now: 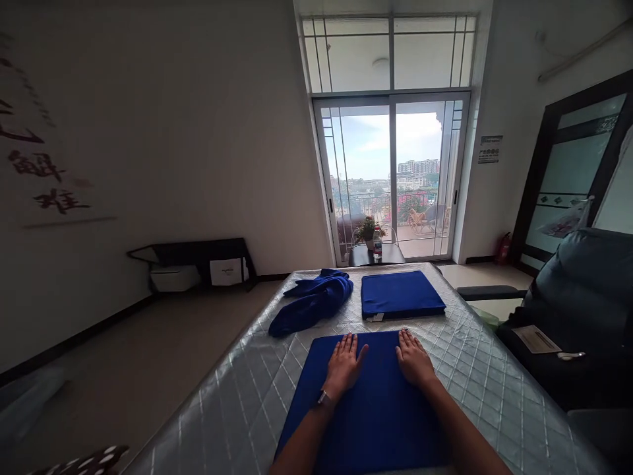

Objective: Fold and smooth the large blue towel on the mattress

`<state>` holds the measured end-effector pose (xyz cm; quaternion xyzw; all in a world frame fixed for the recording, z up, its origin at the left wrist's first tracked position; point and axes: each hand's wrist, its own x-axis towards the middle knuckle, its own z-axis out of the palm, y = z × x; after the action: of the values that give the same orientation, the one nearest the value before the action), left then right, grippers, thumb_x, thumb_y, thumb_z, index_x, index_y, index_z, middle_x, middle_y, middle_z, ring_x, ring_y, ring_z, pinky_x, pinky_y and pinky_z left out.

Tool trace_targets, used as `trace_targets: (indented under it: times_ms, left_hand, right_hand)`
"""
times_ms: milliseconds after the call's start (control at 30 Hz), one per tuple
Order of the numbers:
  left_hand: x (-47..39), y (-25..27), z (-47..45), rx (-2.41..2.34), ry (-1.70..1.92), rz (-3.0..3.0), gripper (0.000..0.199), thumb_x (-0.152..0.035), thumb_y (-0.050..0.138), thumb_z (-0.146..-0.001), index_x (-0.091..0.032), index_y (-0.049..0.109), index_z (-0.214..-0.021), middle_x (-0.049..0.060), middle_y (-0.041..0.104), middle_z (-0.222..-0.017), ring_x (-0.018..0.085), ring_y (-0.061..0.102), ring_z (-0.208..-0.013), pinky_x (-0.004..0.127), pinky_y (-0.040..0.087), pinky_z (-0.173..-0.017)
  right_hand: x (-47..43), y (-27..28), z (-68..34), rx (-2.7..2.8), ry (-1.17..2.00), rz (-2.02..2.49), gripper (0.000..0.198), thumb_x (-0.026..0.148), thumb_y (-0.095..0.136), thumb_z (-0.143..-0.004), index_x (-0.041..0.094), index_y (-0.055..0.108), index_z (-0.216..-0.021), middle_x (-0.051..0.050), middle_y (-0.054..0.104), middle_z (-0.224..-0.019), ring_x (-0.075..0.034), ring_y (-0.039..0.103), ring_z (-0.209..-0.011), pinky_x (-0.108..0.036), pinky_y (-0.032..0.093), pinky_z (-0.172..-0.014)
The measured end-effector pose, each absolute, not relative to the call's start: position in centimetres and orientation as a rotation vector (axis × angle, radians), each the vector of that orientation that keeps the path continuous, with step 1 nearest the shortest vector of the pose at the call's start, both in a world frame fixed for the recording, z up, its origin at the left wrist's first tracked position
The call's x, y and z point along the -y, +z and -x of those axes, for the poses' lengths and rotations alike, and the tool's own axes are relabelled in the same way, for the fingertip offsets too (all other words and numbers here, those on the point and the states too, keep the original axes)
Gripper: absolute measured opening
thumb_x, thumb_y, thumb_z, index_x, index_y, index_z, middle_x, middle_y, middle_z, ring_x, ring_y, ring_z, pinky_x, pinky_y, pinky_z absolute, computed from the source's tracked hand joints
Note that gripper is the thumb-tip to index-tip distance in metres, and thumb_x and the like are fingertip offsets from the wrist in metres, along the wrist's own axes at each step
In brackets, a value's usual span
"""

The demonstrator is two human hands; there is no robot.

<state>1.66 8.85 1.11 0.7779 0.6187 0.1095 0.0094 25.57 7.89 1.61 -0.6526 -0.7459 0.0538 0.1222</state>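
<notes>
A flat blue folded cloth [378, 409] lies right in front of me on a silver quilted table cover [247, 382]. My left hand [345, 363] rests palm down on its upper left part, fingers stretched out and thumb apart. Near the upper right corner, my right hand [414, 356] also presses flat on the cloth with fingers extended. Just beyond my hands sits a thicker, neatly squared blue folded stack [401, 291] with a small white tag at its front edge. To its left is a crumpled heap of blue cloth [316, 300].
A dark armchair [568, 297] stands close on the right, with a card [537, 339] on it. Past the far table edge, a small dark table [390, 254] holds a bottle [378, 244] and a potted plant [368, 229]. Sliding glass doors [393, 178] stand behind.
</notes>
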Motion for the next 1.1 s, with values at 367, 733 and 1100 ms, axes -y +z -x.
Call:
trace_targets:
  times_ms: [367, 733, 1100]
  left_hand:
    - [-8.2, 0.7, 7.6, -2.174, 0.406, -2.284, 0.081, -0.061, 0.016, -0.102, -0.003, 0.035, -0.155, 0.021, 0.033, -0.164, 0.030, 0.030, -0.153, 0.046, 0.028, -0.124]
    - [-7.6, 1.4, 7.1, -2.175, 0.517, -2.232, 0.081, -0.062, 0.016, -0.101, -0.005, 0.038, -0.154, 0.020, 0.037, -0.162, 0.030, 0.033, -0.152, 0.047, 0.028, -0.123]
    - [-7.4, 3.4, 4.0, -2.140, 0.497, -2.265, 0.080, -0.056, 0.016, -0.102, 0.001, 0.039, -0.153, 0.025, 0.039, -0.160, 0.039, 0.031, -0.152, 0.058, 0.025, -0.123]
  right_hand:
    - [-7.4, 2.1, -25.2, 2.168, 0.153, 1.946, 0.066, 0.034, 0.021, -0.101, 0.004, 0.026, -0.159, -0.012, 0.022, -0.168, -0.019, 0.015, -0.156, -0.038, 0.013, -0.126]
    - [-5.4, 3.6, -24.4, 2.225, -0.032, 1.959, 0.065, 0.033, 0.020, -0.101, 0.002, 0.032, -0.157, -0.015, 0.026, -0.166, -0.022, 0.018, -0.156, -0.040, 0.014, -0.127]
    - [-1.8, 1.2, -24.5, 2.180, 0.062, 1.959, 0.064, 0.035, 0.020, -0.103, 0.005, 0.028, -0.159, -0.014, 0.024, -0.167, -0.020, 0.017, -0.156, -0.040, 0.017, -0.126]
